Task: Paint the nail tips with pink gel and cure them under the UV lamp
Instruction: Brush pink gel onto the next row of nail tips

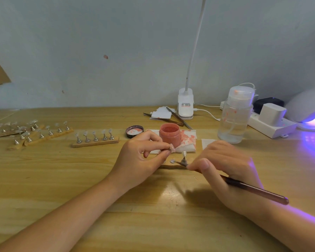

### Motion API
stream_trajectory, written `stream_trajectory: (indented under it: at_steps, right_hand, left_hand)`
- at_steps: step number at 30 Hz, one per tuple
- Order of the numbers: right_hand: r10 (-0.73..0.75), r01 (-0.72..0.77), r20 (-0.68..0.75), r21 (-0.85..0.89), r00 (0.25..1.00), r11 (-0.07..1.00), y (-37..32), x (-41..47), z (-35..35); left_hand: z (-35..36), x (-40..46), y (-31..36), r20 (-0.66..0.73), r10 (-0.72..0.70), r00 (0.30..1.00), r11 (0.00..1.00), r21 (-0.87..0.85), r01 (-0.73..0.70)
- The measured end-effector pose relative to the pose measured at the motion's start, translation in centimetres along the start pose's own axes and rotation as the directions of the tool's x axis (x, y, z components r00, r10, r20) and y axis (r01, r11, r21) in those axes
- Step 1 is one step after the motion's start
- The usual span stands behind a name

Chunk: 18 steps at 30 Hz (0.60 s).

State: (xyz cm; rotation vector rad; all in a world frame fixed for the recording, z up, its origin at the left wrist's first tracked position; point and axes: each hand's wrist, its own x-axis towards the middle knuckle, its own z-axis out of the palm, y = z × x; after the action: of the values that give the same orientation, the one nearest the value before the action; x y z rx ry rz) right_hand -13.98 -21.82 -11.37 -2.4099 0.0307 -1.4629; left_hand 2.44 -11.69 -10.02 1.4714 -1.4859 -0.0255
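hands [144,157] – two; gel jar [169,132] – one; lid [134,131] – one; brush [253,190] – one; uv lamp [309,108] – one

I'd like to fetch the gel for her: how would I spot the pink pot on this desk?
Start at the white clip lamp by the wall and come toward the hands. The pink gel jar stands open on stained white paper. Unlike the tall clear bottle on its right, it is short and coral pink.
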Motion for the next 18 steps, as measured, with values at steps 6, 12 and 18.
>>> stream_trajectory:
  at_steps: [6,12,18]
  right_hand:
    - [0.000,0.001,0.010,-0.028,1.000,1.000,0.01,0.04,-0.02]
    - [-0.011,0.011,-0.011,-0.054,1.000,0.998,-0.24,0.13,0.02]
    - [0.009,-0.010,-0.041,-0.013,0.999,1.000,-0.09,-0.20,-0.28]
  left_hand:
    - [0.01,0.06,-0.02,0.000,0.019,1.000,1.000,0.017,-0.019]
    - [-0.07,0.08,0.02,0.007,0.011,1.000,0.999,0.035,-0.011]
    - [-0.13,0.06,0.00,-0.005,0.016,1.000,1.000,0.021,-0.016]
